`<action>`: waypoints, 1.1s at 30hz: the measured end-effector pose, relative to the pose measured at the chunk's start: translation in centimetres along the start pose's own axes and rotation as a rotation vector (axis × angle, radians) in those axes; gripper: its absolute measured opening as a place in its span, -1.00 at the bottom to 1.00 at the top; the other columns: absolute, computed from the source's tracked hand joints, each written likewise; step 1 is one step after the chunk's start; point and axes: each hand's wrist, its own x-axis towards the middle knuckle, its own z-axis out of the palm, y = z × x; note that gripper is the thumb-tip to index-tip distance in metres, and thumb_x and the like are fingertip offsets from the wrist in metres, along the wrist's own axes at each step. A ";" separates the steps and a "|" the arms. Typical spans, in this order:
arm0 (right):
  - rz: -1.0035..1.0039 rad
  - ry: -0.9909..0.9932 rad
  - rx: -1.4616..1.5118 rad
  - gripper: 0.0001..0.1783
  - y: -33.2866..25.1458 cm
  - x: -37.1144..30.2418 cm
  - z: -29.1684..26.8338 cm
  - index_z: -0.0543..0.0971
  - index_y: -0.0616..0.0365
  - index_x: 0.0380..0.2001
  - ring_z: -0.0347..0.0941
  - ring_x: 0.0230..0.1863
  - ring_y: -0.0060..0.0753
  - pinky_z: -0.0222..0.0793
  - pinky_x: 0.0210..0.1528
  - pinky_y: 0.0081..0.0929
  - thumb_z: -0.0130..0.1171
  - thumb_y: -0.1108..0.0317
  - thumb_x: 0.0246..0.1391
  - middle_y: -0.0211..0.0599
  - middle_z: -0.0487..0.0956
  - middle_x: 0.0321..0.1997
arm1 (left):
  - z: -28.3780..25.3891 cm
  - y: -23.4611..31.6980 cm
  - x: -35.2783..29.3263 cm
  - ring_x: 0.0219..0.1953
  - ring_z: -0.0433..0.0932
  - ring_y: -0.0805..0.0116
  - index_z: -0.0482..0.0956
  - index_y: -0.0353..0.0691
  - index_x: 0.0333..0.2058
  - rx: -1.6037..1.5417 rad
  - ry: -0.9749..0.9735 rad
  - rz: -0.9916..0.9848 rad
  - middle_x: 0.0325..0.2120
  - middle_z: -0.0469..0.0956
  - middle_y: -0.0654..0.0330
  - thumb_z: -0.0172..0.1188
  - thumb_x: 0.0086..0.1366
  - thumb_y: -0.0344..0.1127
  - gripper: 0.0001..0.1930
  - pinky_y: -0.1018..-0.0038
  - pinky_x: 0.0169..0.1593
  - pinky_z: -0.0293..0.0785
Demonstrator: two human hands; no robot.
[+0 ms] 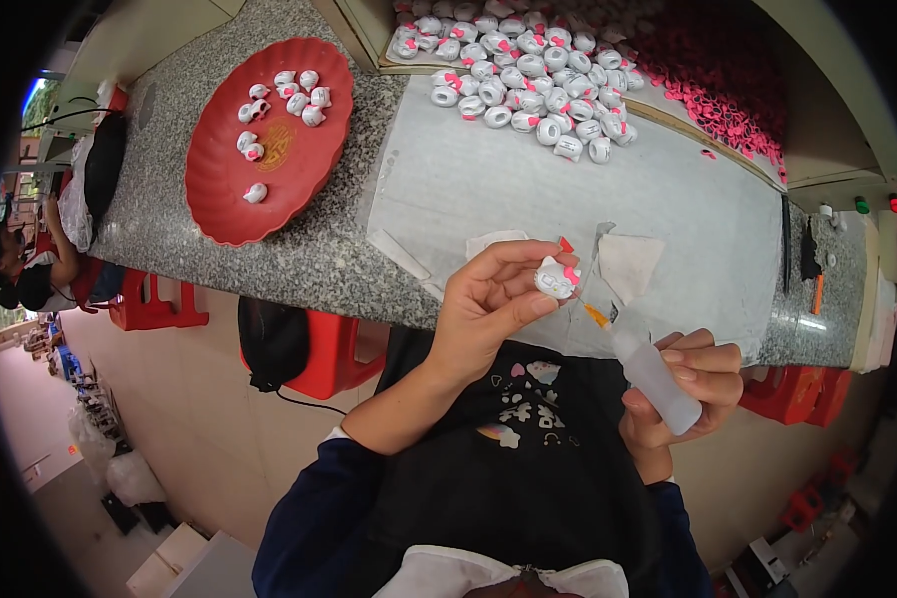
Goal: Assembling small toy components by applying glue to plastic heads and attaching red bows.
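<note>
Between the thumb and fingers of my left hand (498,304) is a small white cat-head figure (554,278) with a pink bow. My right hand (693,384) is wrapped around a translucent squeeze bottle (656,374), tilted so that its orange needle tip (596,316) points up and left toward the figure. The needle's end lies close to the figure's bow side; whether it touches, I cannot tell. A small red piece (566,245) shows just above the figure, by my left fingertips. Both hands are over the near edge of the white work sheet (468,169).
A red scalloped plate (209,169) at the left carries several white heads. More white heads (548,90) are heaped at the back, beside a pile of pink bows (728,115). A cloth scrap (630,264) lies behind the bottle. Red stools (334,359) stand below the counter. Another person (40,264) sits far left.
</note>
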 end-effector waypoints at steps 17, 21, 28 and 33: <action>-0.026 0.016 0.052 -0.54 0.1 -0.2 0.0 0.28 0.08 -0.48 0.21 -0.61 -0.58 0.22 -0.58 -0.68 0.33 0.21 -0.41 -0.41 0.28 -0.49 | 0.2 0.0 0.0 -0.17 0.38 0.36 0.27 -0.39 -0.18 0.034 -0.018 -0.028 -0.22 0.36 0.01 0.03 0.00 -0.58 -0.66 0.44 -0.10 0.34; -0.017 -0.001 0.048 -0.53 0.2 -0.1 0.1 0.28 0.08 -0.48 0.22 -0.61 -0.58 0.22 -0.57 -0.68 0.33 0.21 -0.41 -0.41 0.29 -0.50 | 0.4 0.3 -0.2 -0.16 0.38 0.35 0.27 -0.40 -0.19 0.051 -0.023 -0.027 -0.22 0.36 0.00 0.03 -0.01 -0.60 -0.66 0.47 -0.08 0.31; -0.021 -0.022 0.044 -0.54 0.2 -0.1 0.3 0.29 0.09 -0.47 0.22 -0.61 -0.58 0.25 -0.56 -0.68 0.34 0.23 -0.41 -0.39 0.30 -0.50 | 0.0 -0.2 -0.3 -0.14 0.35 0.29 0.30 -0.44 -0.22 0.296 -0.065 0.128 -0.21 0.35 -0.01 0.01 -0.03 -0.66 -0.68 0.45 -0.05 0.26; 0.012 -0.020 0.025 -0.55 0.2 -0.4 -0.1 0.29 0.09 -0.47 0.22 -0.61 -0.57 0.25 -0.55 -0.67 0.34 0.25 -0.41 -0.38 0.30 -0.49 | -0.3 -0.4 -0.1 -0.11 0.32 0.25 0.32 -0.45 -0.24 0.455 -0.078 0.220 -0.20 0.34 -0.02 0.01 -0.04 -0.67 -0.70 0.40 -0.04 0.24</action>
